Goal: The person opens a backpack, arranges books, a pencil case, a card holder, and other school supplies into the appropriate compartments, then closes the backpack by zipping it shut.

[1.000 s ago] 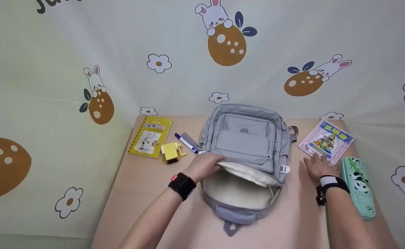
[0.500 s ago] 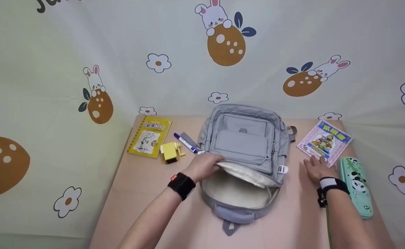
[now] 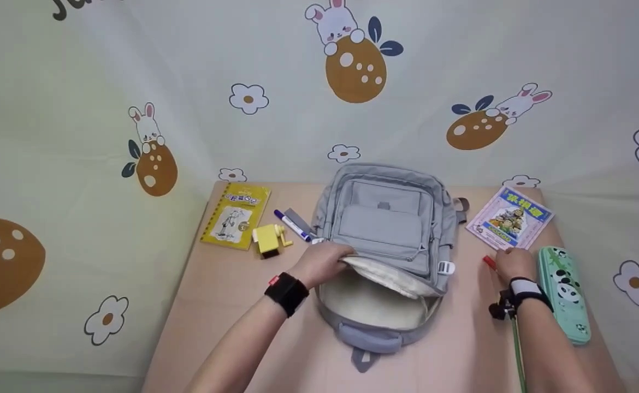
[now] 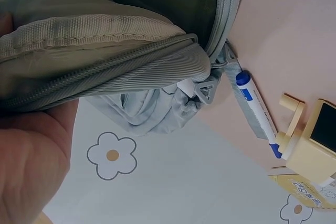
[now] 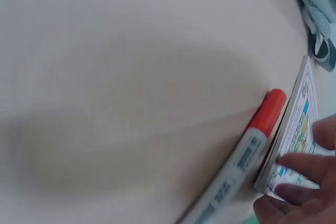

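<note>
A grey backpack (image 3: 385, 218) lies on the table with its main compartment unzipped and cream lining showing. My left hand (image 3: 325, 262) grips the edge of its front flap and lifts it; the left wrist view shows the thumb side under the zipper edge (image 4: 105, 77). My right hand (image 3: 515, 265) is at the near corner of a pink comic-style booklet (image 3: 510, 218), fingers loosely bent over it in the right wrist view. Beside those fingers lies a red-capped marker (image 5: 226, 179), apart from them there; in the head view the hand covers most of it.
A green panda pencil case (image 3: 565, 295) lies right of my right wrist. Left of the backpack are a yellow spiral notebook (image 3: 236, 218), a yellow hand-crank pencil sharpener (image 3: 268, 240) and a blue-capped marker (image 3: 293, 225). A printed cloth (image 3: 276, 54) hangs behind the table.
My right hand has drawn its outstretched fingers in, and the red marker cap has come into view beside it. The booklet has shifted slightly away. My left hand keeps its hold on the flap.
</note>
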Tool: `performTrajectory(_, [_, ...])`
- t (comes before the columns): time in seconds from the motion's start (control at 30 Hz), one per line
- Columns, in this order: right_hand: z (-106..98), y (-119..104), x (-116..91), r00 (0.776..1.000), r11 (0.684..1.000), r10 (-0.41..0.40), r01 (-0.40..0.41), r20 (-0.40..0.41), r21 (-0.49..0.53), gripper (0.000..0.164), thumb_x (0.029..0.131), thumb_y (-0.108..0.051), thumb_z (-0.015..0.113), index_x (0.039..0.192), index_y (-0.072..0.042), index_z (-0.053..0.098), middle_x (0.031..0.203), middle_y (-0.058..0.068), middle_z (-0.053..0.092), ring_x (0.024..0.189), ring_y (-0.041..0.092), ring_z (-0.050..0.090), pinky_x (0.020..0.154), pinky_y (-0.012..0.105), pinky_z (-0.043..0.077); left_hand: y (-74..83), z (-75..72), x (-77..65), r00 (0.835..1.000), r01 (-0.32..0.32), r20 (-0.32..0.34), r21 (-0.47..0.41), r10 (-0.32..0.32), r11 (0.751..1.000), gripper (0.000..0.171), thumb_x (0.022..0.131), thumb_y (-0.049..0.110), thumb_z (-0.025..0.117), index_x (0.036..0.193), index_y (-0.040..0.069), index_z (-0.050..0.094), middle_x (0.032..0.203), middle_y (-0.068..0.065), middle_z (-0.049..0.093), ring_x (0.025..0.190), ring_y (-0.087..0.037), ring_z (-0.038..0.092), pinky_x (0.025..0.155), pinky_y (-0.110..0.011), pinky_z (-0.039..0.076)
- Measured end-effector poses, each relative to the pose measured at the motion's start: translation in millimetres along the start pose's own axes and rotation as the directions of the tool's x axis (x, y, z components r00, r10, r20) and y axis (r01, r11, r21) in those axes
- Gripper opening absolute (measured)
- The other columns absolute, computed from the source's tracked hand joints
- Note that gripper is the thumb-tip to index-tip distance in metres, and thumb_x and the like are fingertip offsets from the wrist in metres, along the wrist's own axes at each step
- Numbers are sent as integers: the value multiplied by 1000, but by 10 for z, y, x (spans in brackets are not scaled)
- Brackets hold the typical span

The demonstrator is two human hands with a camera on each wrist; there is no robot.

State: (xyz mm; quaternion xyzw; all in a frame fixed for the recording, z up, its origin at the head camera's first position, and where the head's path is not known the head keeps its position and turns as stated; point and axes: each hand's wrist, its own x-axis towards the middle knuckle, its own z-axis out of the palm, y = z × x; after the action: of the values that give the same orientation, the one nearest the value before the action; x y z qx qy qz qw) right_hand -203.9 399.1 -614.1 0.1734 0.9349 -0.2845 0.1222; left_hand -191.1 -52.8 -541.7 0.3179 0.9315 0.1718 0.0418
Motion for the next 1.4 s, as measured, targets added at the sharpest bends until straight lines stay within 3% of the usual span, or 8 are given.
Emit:
performTrajectory(0.17, [10,2,25,994,990,110,-110,14,84,43,93,-23,31,105,10,54,83,19,53,67,28,52,55,34,40,10,11,6,1000,-8,1,-7,8,1000,16,86,26,63,101,22,69,94,9,67,85,-10,62,77,-27,47])
performTrajectory(0.27, [54,-13,51,999,999,44,-43,4,-24,51,96,-30,28,113,13,49,102,33,48,90,45,49,72,48,42,15,27,11,1000,-4,5,-16,4,1000,16,86,26,64,101,23,69,94,9,67,85,-10,62,77,-27,47])
performTrajectory(0.37, [119,-19,59,1000,988,-18,21,24,-151,69,97,-43,23,135,14,28,136,42,16,119,61,19,94,64,22,23,38,5,1000,-2,10,-15,2,1000,17,86,26,64,101,23,69,94,9,67,85,-10,62,77,-27,47])
performTrajectory(0.5, [190,-5,67,996,980,-5,23,95,-197,83,93,-58,20,144,6,5,142,38,-12,122,64,-6,97,68,3,29,47,-14,1000,2,12,-11,-2,1000,16,86,26,64,101,23,69,93,10,67,84,-10,62,77,-27,47])
performTrajectory(0.83, [210,38,69,981,963,-108,144,163,-230,77,96,-52,19,144,7,3,141,40,-9,127,57,-10,100,63,-8,-3,45,-21,1000,5,15,-21,-5,1000,16,86,27,63,101,24,69,94,10,67,84,-10,62,77,-27,47])
performTrajectory(1.1, [198,38,134,958,933,-209,255,196,-252,70,98,-43,10,141,13,13,139,42,5,130,54,1,100,66,-2,-24,41,-40,1000,6,12,7,-6,1000,17,85,20,63,101,23,69,93,10,67,84,-10,62,75,-28,48])
performTrajectory(1.27, [226,32,172,962,927,-251,270,107,-258,64,100,-37,14,134,16,31,134,42,25,125,54,16,98,67,7,-23,44,-40,1000,13,18,-2,-13,1000,16,85,21,63,99,23,69,92,10,67,83,-10,62,75,-27,47])
performTrajectory(1.4, [232,15,151,987,985,-152,147,-46,-92,49,99,-23,27,119,16,50,118,37,45,108,49,41,92,57,29,-22,48,-34,1000,10,18,-7,-10,1000,14,85,21,63,98,23,69,91,9,67,83,-10,61,75,-28,47])
